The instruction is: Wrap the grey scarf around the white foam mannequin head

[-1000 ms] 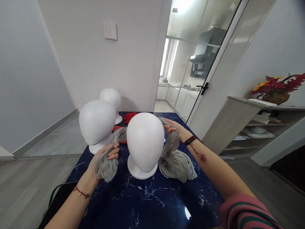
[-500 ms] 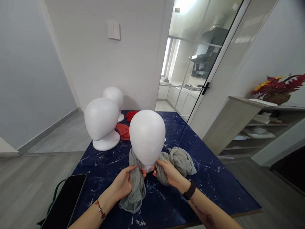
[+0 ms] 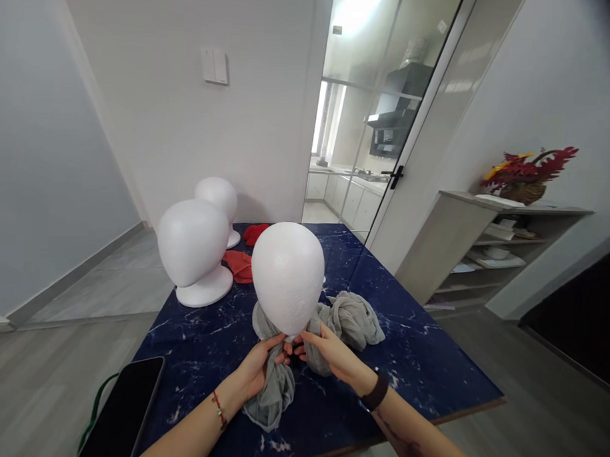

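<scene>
A white foam mannequin head [image 3: 287, 276] stands on the dark blue marbled table [image 3: 420, 372], nearest to me. A grey scarf [image 3: 354, 318] is wrapped behind its neck, with both ends brought to the front. My left hand [image 3: 259, 368] grips the left end, which hangs down in front of it. My right hand [image 3: 331, 351] pinches the right end just under the chin. The two hands almost touch at the neck's front. The rest of the scarf lies bunched on the table to the right of the head.
Two more white foam heads [image 3: 193, 246] [image 3: 217, 197] stand at the back left, with red cloths [image 3: 239, 266] between them. A black phone [image 3: 121, 409] lies at the table's near left corner. A shelf with a flower basket [image 3: 523, 179] stands at right, beyond a glass door.
My hands came from either side of the head down to its front, drawing the scarf ends together under the chin. They have moved closer together since half a second ago.
</scene>
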`<state>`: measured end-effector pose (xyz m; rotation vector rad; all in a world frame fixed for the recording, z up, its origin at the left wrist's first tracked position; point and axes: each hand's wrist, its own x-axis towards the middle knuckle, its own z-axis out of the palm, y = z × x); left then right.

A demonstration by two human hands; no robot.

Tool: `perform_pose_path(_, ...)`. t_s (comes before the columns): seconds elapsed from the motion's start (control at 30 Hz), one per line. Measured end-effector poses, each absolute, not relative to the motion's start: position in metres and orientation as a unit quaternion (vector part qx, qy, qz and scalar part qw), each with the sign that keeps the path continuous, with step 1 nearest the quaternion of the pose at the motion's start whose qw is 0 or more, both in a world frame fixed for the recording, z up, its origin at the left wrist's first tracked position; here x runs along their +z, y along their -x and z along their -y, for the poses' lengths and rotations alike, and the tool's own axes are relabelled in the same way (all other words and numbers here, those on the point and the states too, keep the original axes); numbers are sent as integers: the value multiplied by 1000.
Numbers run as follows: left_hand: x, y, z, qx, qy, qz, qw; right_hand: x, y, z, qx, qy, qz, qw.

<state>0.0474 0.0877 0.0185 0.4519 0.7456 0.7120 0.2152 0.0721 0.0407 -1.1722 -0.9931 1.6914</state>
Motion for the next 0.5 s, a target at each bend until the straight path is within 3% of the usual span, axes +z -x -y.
perform_pose_path(0.13, 18, -48, -86, 327, -197, -370, 847, 57, -233, -53, 628, 476, 526, 319)
perform_pose_path(0.3, 14, -46, -88, 325, -197, -357, 853, 67, -254, -21, 340, 603, 699, 180)
perform_pose_path(0.37, 12, -47, -89, 328, -203, -354, 852, 67, -249, -11, 377, 581, 691, 207)
perform_pose_path(0.5, 9, -49, -88, 334, -205, -356, 848, 54, -214, -1, 666, 438, 503, 335)
